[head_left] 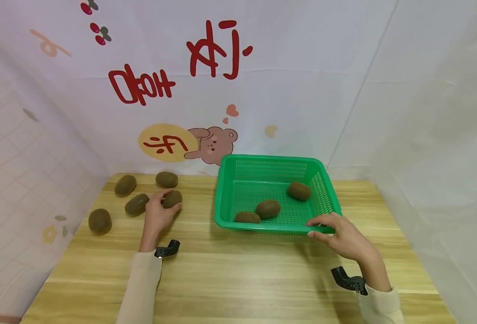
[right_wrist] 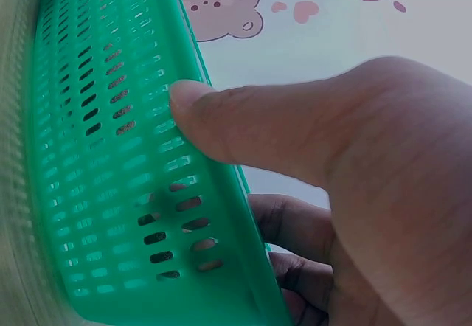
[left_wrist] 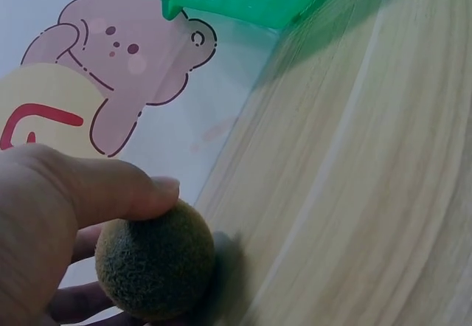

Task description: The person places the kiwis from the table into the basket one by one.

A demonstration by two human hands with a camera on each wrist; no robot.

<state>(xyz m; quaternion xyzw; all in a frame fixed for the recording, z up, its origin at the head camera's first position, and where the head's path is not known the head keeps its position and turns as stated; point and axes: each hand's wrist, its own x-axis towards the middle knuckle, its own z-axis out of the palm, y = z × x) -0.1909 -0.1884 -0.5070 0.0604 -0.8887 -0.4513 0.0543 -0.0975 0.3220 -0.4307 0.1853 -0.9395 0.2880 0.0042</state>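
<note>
My left hand grips a brown kiwi on the wooden table; the left wrist view shows thumb and fingers curled round that kiwi. Three more kiwis lie close by at the left, plus one nearer the front. A green plastic basket stands at centre right with three kiwis inside. My right hand holds the basket's near right rim, thumb over the rim and fingers beneath.
A white backdrop with red lettering and a bear drawing rises just behind the table. Sheeted walls close in on the left and right. Bare wood stretches across the front of the table.
</note>
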